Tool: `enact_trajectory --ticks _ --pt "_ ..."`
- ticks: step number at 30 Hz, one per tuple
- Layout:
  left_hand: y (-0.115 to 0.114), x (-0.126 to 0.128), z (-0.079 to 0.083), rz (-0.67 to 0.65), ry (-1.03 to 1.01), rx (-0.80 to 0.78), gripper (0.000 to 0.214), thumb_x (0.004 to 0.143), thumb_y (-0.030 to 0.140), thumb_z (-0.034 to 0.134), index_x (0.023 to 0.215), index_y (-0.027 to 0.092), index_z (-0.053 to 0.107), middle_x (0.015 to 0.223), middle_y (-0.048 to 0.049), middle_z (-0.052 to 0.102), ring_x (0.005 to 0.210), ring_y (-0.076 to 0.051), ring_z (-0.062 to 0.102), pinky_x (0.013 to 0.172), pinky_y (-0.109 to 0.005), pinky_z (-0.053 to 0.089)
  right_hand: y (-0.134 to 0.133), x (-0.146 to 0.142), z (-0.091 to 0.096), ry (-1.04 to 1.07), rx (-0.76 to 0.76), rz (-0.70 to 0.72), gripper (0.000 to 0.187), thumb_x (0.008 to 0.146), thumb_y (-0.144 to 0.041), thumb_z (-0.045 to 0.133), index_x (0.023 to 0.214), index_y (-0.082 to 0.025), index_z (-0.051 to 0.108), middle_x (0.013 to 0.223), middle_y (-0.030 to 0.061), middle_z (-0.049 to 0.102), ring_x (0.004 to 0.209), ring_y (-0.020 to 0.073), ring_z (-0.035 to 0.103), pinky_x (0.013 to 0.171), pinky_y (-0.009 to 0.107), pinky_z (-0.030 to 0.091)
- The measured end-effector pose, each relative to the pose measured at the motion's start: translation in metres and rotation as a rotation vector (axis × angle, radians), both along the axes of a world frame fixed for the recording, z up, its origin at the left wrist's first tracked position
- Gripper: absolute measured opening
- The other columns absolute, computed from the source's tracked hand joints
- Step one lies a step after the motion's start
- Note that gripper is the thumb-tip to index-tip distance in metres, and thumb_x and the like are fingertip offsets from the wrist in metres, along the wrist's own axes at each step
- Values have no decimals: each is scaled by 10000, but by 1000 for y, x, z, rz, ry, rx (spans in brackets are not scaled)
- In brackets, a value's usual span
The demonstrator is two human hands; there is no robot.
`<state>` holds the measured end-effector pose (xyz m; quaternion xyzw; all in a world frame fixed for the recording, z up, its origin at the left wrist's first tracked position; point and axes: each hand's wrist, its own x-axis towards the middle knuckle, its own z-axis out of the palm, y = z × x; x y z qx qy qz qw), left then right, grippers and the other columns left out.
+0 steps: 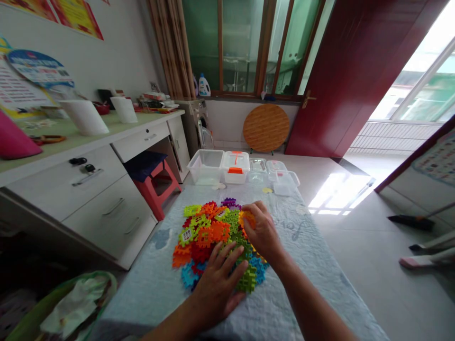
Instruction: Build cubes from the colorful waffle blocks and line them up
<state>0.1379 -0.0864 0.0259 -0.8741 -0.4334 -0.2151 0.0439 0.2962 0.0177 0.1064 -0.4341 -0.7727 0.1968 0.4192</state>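
A heap of notched plastic interlocking blocks [204,235] in orange, red, green, blue and purple lies on the cloth-covered table [305,270]. My left hand [218,282] rests on the near part of the heap, fingers spread, covering some pieces. A green block [248,279] shows just right of its fingers. At the heap's right side, my right hand [263,232] grips a yellow-orange block [247,219] between thumb and fingers. Purple blocks [231,203] lie at the far edge, and a blue block [259,269] at the near right.
Along the table's far end stand a clear plastic bin [206,168], a lidded box with orange clasps [235,176] and smaller clear containers [286,182]. A red stool [156,182] stands left, by the white desk [95,189]. A lined waste basket [110,284] is at lower left.
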Motion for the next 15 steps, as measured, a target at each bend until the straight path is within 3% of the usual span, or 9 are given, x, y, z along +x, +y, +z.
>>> enact_trajectory --ticks 5,10,12,15 --pt "-6 -6 1 165 -79 75 517 796 311 655 1295 269 525 1494 -86 395 1404 -351 263 1158 -579 168 8 -26 -5 -127 -48 187 269 866 -205 545 1131 -216 583 1085 73 574 1039 209 546 938 366 448" --pt "1 -17 -1 383 -254 19 989 650 592 745 1469 258 302 1581 -159 127 1424 -471 102 1095 -698 146 30 -27 -14 -263 -107 183 340 946 -307 449 1241 -181 565 1219 112 601 1147 228 533 1012 400 388" --pt "7 -20 -4 405 -288 -34 1131 588 660 753 1503 251 230 1583 -182 87 1413 -497 95 1067 -722 162 35 -25 -20 -371 -119 210 395 917 -321 492 1282 -184 547 1227 118 611 1160 249 528 1024 429 365" --pt "15 -23 -7 374 -298 -81 1111 618 653 737 1514 275 202 1579 -172 120 1412 -475 132 1070 -694 194 33 -18 -28 -445 -104 196 478 838 -324 582 1294 -187 544 1168 115 623 1130 268 524 1004 450 362"
